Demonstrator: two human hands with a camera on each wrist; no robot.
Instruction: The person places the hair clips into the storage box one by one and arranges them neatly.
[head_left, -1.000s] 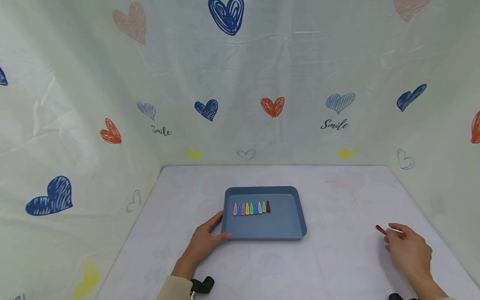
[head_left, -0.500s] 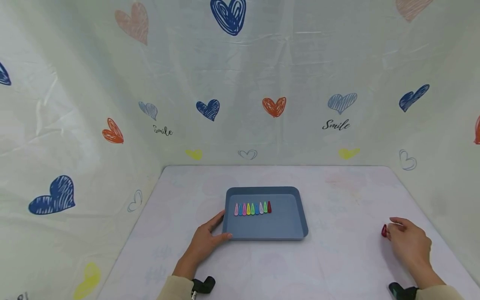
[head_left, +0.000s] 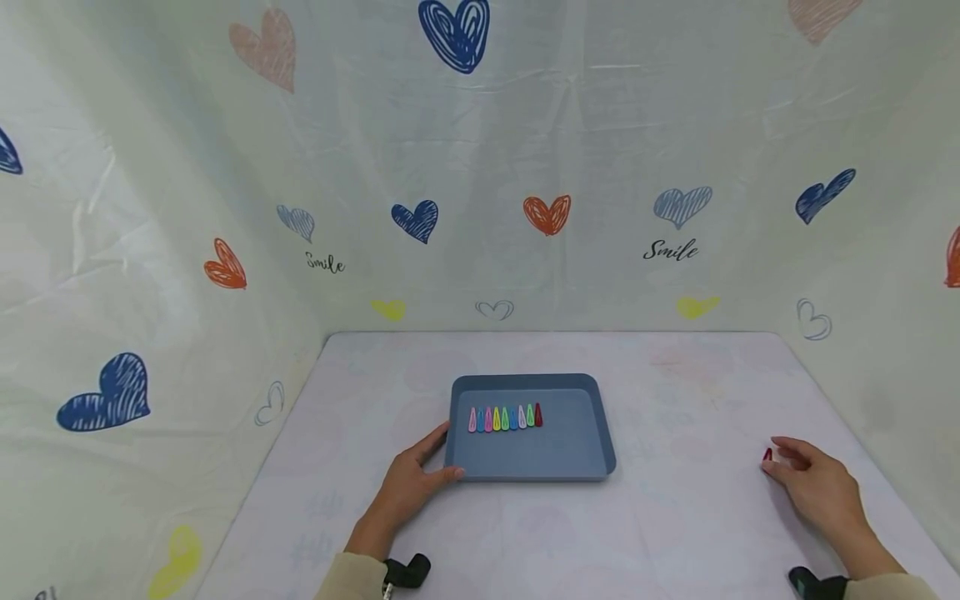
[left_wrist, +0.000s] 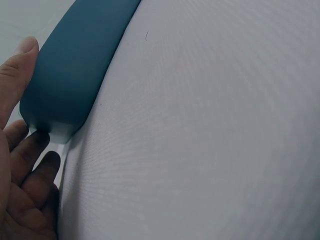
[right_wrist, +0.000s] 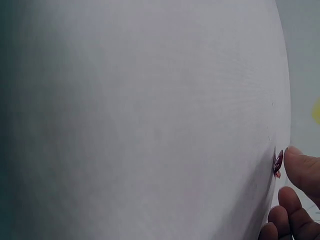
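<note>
A blue-grey tray [head_left: 570, 450] lies on the white table, with several colourful snap hair clips [head_left: 506, 418] lined up side by side in it. The row ends at the right with a dark red clip [head_left: 538, 415]. My left hand [head_left: 411, 487] holds the tray's near left corner, thumb at the front rim and fingers along the left side. In the left wrist view, fingertips meet the outer wall of the tray [left_wrist: 75, 60]. Far to the right, my right hand [head_left: 821, 492] pinches another red hair clip [head_left: 767, 455] low over the table, partly hidden by the thumb.
The white table [head_left: 675, 533] stretches between the tray and my right hand. A pale curtain [head_left: 600, 125] printed with hearts hangs behind the table and along its sides. Dark wrist mounts [head_left: 407, 571] sit at both cuffs.
The red clip in my right hand has turned from lying lengthwise to standing more upright, and the fingers have shifted around it. My left hand and the tray stay put.
</note>
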